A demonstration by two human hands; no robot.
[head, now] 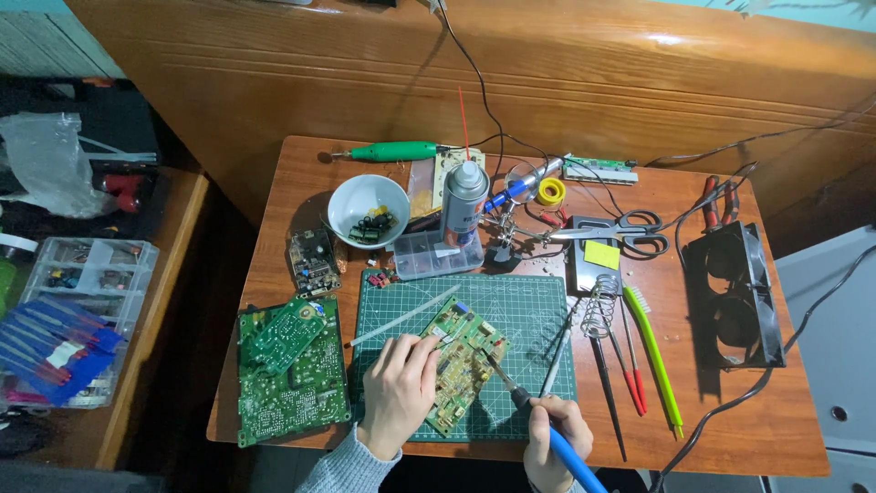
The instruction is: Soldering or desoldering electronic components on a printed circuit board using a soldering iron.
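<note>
The lower edge of the view cuts off the right hand [558, 436] at the wrist and the tail of the blue-handled soldering iron [547, 425] it grips; its fingers are wrapped tight round the handle. The iron's thin tip, hard to make out, reaches the yellowish rectangular circuit board [464, 363]. That board lies tilted on the green gridded cutting mat [511, 306], near the front of the brown wooden counter [730, 411]. The left hand [399, 391] rests on the board's left edge, its fingers [422, 345] pinched narrow at the upper corner; whether they hold a white stick [401, 317] that lies just beyond is unclear. A large green circuit board [292, 383] lies just left. Wooden panelling rises behind the counter.
</note>
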